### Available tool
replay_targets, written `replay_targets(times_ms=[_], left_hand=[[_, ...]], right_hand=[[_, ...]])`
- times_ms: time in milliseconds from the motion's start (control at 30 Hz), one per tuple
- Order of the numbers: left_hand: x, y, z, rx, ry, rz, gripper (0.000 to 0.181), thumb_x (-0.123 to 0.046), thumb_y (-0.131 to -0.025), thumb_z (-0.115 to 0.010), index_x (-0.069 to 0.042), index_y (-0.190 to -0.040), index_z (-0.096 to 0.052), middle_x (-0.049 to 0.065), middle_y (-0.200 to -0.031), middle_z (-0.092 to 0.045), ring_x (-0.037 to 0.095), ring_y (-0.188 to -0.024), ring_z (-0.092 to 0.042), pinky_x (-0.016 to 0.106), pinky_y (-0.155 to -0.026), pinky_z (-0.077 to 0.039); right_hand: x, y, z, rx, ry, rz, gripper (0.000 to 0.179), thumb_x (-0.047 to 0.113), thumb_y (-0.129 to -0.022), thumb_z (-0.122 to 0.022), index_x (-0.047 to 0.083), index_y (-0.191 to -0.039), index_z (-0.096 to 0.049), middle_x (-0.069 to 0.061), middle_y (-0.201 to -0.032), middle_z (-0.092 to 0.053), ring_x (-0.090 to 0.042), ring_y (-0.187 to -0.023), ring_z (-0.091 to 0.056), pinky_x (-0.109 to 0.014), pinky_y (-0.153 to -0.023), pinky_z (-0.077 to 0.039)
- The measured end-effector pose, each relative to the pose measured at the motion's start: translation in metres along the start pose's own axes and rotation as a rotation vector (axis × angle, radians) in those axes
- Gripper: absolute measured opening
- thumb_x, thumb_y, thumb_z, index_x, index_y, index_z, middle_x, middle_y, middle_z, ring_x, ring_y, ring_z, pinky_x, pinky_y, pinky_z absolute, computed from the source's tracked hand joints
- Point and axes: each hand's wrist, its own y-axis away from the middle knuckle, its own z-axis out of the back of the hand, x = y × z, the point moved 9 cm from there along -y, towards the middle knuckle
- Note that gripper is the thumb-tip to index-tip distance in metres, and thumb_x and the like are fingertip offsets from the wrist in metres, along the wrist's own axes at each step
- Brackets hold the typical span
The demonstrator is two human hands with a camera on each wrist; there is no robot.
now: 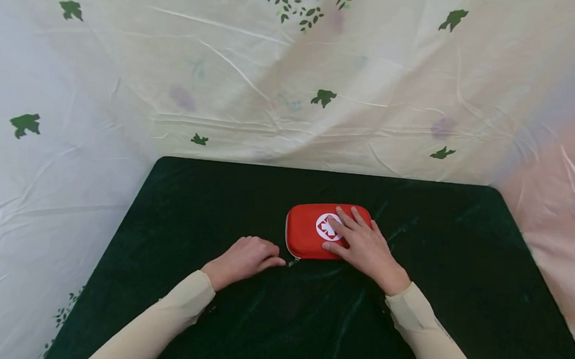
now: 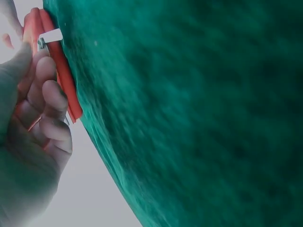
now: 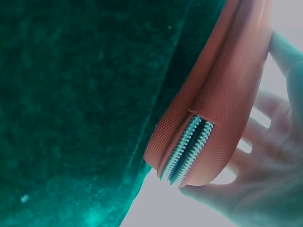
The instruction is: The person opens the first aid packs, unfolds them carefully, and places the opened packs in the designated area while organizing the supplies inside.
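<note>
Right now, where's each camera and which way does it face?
Head: on the head, facing forward and down at the red, rounded fabric case on the dark green velvety cloth; left hand, right hand and cream sleeves show.
Left wrist: on that wrist, facing across the cloth toward the silver zipper pull; left hand shows.
Right wrist: on that wrist, facing metal zipper teeth; right hand shows.
Both wrist views share case and cloth.

The right grip hides part of the emblem on the red case, and the sleeves are cut off
</note>
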Motion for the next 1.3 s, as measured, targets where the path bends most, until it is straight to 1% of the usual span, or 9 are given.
replay_targets(times_ms=[267,467,533,600,700,800,967,1133,1300], left_hand=[[0.01,-0.004,0.021,-0.141,0.061,0.084,0.01,-0.022,-0.107,-0.058,-0.016,-0.109,-0.066,-0.012,-0.078,-0.059,0.002,-0.066,-0.056,0.027,-0.067,-0.052],[0.01,-0.018,0.033,-0.257,0.102,0.065,0.026,0.002,-0.098,-0.061,-0.012,-0.119,-0.067,-0.001,-0.115,-0.066,0.013,-0.104,-0.063,0.037,-0.096,-0.054],[0.011,-0.023,0.035,-0.282,0.12,0.065,0.028,0.001,-0.098,-0.061,-0.011,-0.123,-0.066,0.003,-0.127,-0.063,0.018,-0.115,-0.061,0.042,-0.103,-0.051],[0.013,-0.029,0.035,-0.291,0.132,0.08,0.028,-0.007,-0.101,-0.061,-0.011,-0.129,-0.064,0.006,-0.138,-0.058,0.022,-0.123,-0.058,0.046,-0.108,-0.047],[0.016,-0.038,0.034,-0.28,0.135,0.115,0.042,-0.027,-0.105,-0.061,-0.011,-0.144,-0.057,0.007,-0.154,-0.047,0.026,-0.138,-0.048,0.052,-0.116,-0.038],[0.018,-0.048,0.03,-0.242,0.13,0.149,0.062,-0.044,-0.105,-0.056,-0.013,-0.156,-0.044,0.006,-0.167,-0.032,0.028,-0.151,-0.032,0.054,-0.121,-0.029],[0.021,-0.063,0.022,-0.169,0.096,0.189,0.082,-0.06,-0.101,-0.049,-0.015,-0.165,-0.026,0.003,-0.174,-0.012,0.029,-0.159,-0.008,0.056,-0.125,-0.016],[0.023,-0.074,0.013,-0.116,0.036,0.207,0.087,-0.067,-0.1,-0.043,-0.016,-0.166,-0.022,0.004,-0.174,-0.009,0.031,-0.159,-0.004,0.06,-0.125,-0.011],[0.024,-0.081,0.006,-0.068,0.012,0.229,0.088,-0.069,-0.099,-0.042,-0.014,-0.165,-0.025,0.007,-0.172,-0.02,0.031,-0.159,-0.009,0.058,-0.125,-0.01]], right_hand=[[-0.005,0.002,0.003,-0.001,-0.042,0.027,0.077,0.056,-0.095,-0.067,0.025,-0.16,-0.042,-0.005,-0.17,-0.027,-0.041,-0.157,-0.013,-0.074,-0.117,-0.014],[-0.008,0.006,0.007,-0.005,-0.08,0.057,0.068,0.045,-0.098,-0.068,0.021,-0.158,-0.046,-0.009,-0.168,-0.03,-0.042,-0.156,-0.016,-0.072,-0.118,-0.016],[-0.011,0.008,0.009,-0.026,-0.095,0.053,0.064,0.041,-0.099,-0.068,0.018,-0.156,-0.049,-0.011,-0.167,-0.033,-0.042,-0.155,-0.018,-0.071,-0.118,-0.02],[-0.014,0.011,0.011,-0.049,-0.106,0.039,0.063,0.039,-0.099,-0.068,0.016,-0.155,-0.051,-0.014,-0.166,-0.034,-0.043,-0.154,-0.02,-0.069,-0.118,-0.023],[-0.019,0.017,0.012,-0.074,-0.116,-0.003,0.065,0.041,-0.1,-0.066,0.013,-0.156,-0.048,-0.016,-0.167,-0.032,-0.044,-0.154,-0.019,-0.068,-0.116,-0.029],[-0.026,0.025,0.011,-0.081,-0.131,-0.061,0.073,0.048,-0.1,-0.063,0.01,-0.159,-0.042,-0.017,-0.169,-0.026,-0.046,-0.154,-0.017,-0.068,-0.115,-0.031],[-0.031,0.039,0.005,-0.067,-0.169,-0.135,0.086,0.06,-0.099,-0.058,0.01,-0.164,-0.03,-0.018,-0.172,-0.014,-0.051,-0.152,-0.018,-0.071,-0.113,-0.03],[-0.034,0.05,0.001,-0.079,-0.205,-0.185,0.092,0.064,-0.099,-0.055,0.01,-0.166,-0.021,-0.02,-0.172,-0.011,-0.05,-0.148,-0.028,-0.07,-0.112,-0.034],[-0.037,0.053,-0.002,-0.085,-0.233,-0.217,0.095,0.068,-0.1,-0.051,0.009,-0.166,-0.016,-0.026,-0.17,-0.012,-0.053,-0.144,-0.033,-0.07,-0.111,-0.034]])
